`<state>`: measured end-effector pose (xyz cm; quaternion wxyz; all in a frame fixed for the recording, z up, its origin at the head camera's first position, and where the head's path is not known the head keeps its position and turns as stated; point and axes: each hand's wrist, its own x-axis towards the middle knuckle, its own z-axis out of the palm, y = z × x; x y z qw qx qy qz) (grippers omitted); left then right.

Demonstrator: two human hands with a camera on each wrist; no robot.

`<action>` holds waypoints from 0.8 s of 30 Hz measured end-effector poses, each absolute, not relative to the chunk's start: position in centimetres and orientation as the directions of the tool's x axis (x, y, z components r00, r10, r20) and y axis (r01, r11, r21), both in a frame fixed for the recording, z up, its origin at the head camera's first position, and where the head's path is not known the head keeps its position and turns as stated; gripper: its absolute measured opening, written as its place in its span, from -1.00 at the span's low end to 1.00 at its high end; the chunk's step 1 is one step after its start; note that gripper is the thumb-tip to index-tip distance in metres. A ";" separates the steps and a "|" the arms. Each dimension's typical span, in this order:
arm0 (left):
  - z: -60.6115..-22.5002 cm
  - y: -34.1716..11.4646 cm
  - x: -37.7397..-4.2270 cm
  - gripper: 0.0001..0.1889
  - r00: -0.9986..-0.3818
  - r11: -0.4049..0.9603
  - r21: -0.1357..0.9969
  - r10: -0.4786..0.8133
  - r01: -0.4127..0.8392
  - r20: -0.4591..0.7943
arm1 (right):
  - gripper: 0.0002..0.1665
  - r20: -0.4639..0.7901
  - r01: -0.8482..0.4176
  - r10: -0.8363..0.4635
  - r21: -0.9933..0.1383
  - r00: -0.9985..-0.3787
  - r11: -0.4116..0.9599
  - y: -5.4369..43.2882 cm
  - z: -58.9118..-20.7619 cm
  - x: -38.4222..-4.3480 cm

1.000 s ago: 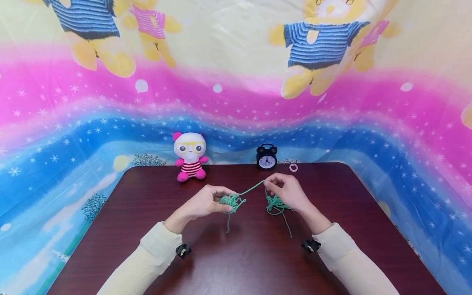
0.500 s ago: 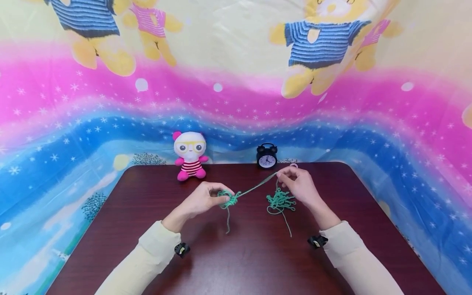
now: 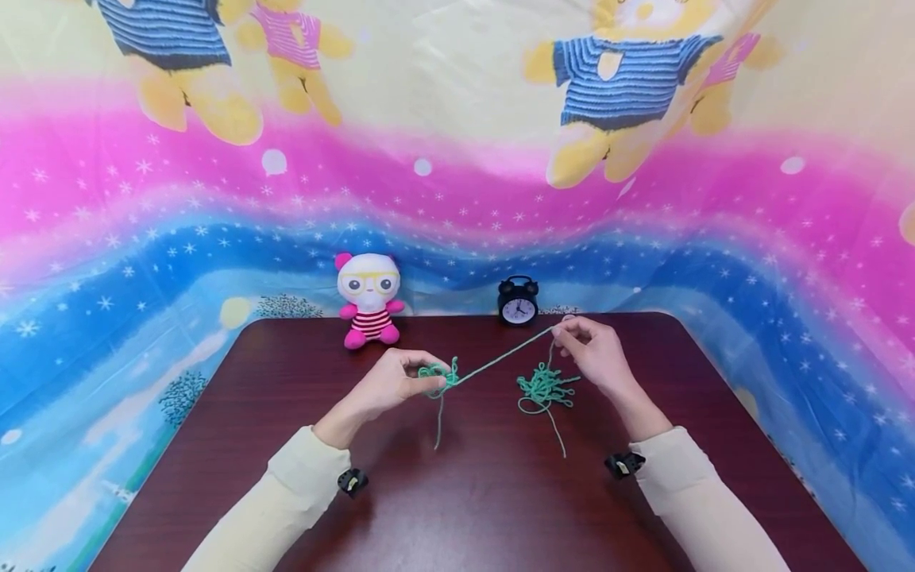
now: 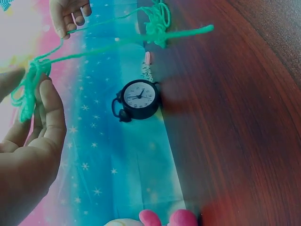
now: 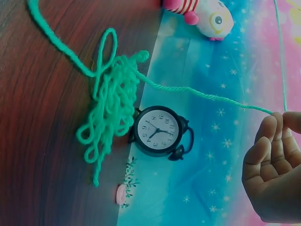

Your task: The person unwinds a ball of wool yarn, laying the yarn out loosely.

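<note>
A small bunch of green yarn is pinched between the thumb and fingers of my left hand, its loose end hanging down. From that bunch a strand runs taut up to my right hand, whose thumb and fingertips pinch it. Below the right hand lies a loopy heap of the same green yarn on the table, joined to the pinched strand by a length of yarn. In the right wrist view the thumb meets the fingertips at the strand.
On the dark wooden table, a panda plush and a black alarm clock stand at the back edge. A small pink ring lies near the clock. A printed cloth hangs behind.
My right hand has moved right and away, drawing the strand longer and tighter. The left bunch looks smaller. The heap on the right now shows uncovered.
</note>
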<state>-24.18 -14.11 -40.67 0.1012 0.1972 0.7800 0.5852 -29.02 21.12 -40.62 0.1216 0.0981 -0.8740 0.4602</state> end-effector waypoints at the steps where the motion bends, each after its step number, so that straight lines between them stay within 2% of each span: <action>1: -40.7 -14.1 -24.2 -0.73 -0.904 0.242 0.952 0.422 0.187 0.070 | -0.65 0.302 -0.280 -0.054 -0.783 -0.952 0.555 21.2 -40.6 -29.0; 8: -40.9 -14.0 -24.4 -0.66 -0.914 0.282 0.941 0.402 0.185 0.059 | -0.61 0.289 -0.268 -0.048 -0.796 -0.956 0.542 21.7 -40.5 -29.0; 17: -40.8 -14.1 -24.3 -0.62 -0.898 0.210 0.965 0.438 0.155 0.049 | -0.61 0.289 -0.255 -0.018 -0.814 -0.957 0.521 22.4 -40.5 -29.3; 24: -40.6 -14.0 -24.3 -0.75 -0.904 0.190 0.969 0.422 0.158 0.064 | -0.59 0.268 -0.221 0.018 -0.827 -0.963 0.517 23.2 -40.7 -29.7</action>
